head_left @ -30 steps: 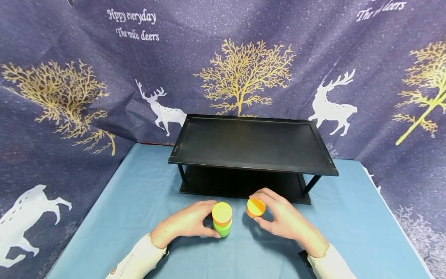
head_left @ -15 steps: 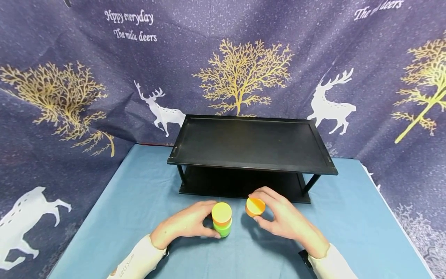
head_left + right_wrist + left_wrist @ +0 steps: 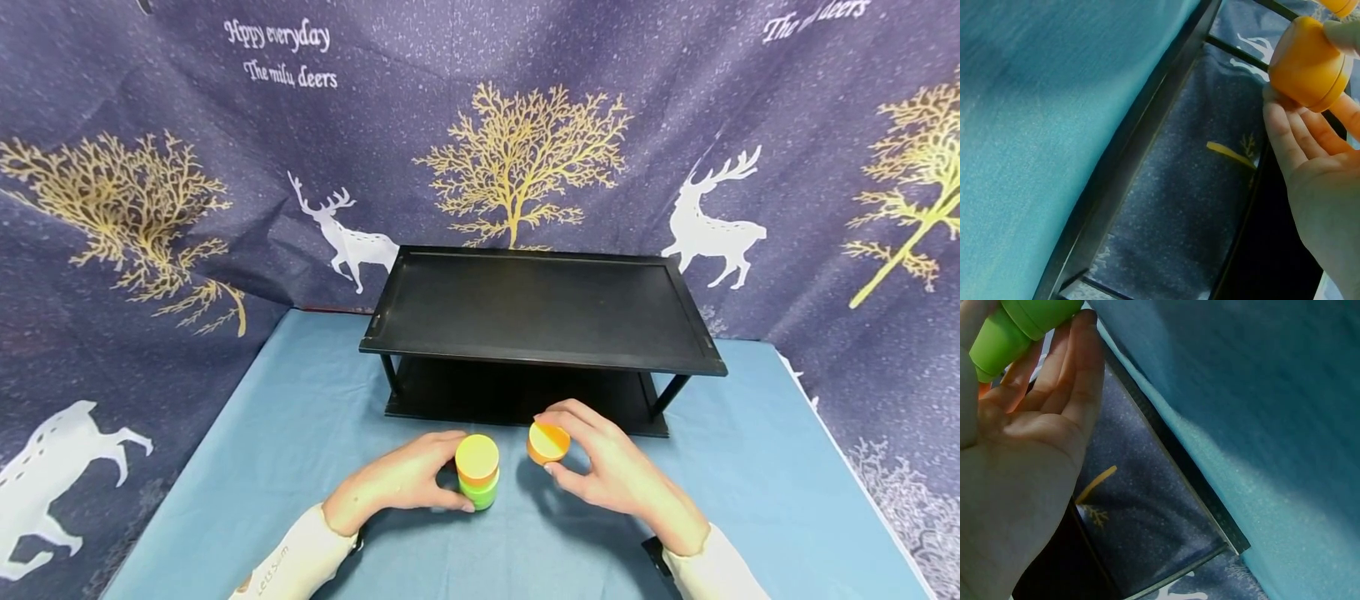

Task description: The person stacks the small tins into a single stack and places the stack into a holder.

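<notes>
My left hand [image 3: 416,473] grips a green stepped, rounded container [image 3: 480,492] from its left side, thumb in front and fingers behind. On top of it sits an orange piece with a round yellow top [image 3: 477,458]. The left wrist view shows the green container [image 3: 1025,328] against the curled fingers. My right hand [image 3: 600,467] holds a small orange cup-shaped piece [image 3: 548,442] between thumb and fingers, a little to the right of the green container. A seam runs round this orange piece [image 3: 1307,65] in the right wrist view. Whether it is hollow I cannot tell.
Behind both hands stands a black two-tier rack [image 3: 540,308], its lower shelf [image 3: 517,392] just beyond the fingers. Blue cloth [image 3: 330,367] covers the table. A dark blue backdrop with trees and deer [image 3: 716,217] hangs around the back and sides.
Both hands keep their holds and stay almost in place. The orange piece in my right hand has shifted very slightly left and tilted a little. The head view has moved marginally.
</notes>
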Demonstrator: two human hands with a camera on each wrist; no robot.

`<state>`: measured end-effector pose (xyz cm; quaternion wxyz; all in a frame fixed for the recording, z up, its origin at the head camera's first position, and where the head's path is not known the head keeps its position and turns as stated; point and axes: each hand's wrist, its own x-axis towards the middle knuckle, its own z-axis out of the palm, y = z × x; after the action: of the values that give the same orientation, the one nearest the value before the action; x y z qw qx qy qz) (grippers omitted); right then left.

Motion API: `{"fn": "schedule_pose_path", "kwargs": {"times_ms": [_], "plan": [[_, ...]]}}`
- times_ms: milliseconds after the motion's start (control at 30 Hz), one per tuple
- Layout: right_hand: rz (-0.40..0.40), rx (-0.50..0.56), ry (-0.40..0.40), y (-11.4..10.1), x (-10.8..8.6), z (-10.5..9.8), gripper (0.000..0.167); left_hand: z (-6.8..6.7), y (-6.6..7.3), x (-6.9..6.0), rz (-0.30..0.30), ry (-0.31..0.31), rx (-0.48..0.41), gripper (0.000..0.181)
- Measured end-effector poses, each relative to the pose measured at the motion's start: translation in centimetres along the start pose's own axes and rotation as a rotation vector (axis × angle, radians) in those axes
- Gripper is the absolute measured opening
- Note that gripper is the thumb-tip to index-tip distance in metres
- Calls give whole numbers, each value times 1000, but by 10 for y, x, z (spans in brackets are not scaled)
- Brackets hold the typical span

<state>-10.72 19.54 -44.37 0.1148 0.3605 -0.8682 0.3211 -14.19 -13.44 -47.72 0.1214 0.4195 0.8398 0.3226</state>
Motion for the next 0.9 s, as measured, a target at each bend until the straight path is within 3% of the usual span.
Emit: {"fn": "schedule_pose_path", "kwargs": {"times_ms": [300,900], "plan": [[-27,5,28,-1,0,0,57,-1,2,0,-24,-14,-5,59],[-49,11,72,-5,2,-1,59,-2,2,0,-17,-14,-1,59]]}}
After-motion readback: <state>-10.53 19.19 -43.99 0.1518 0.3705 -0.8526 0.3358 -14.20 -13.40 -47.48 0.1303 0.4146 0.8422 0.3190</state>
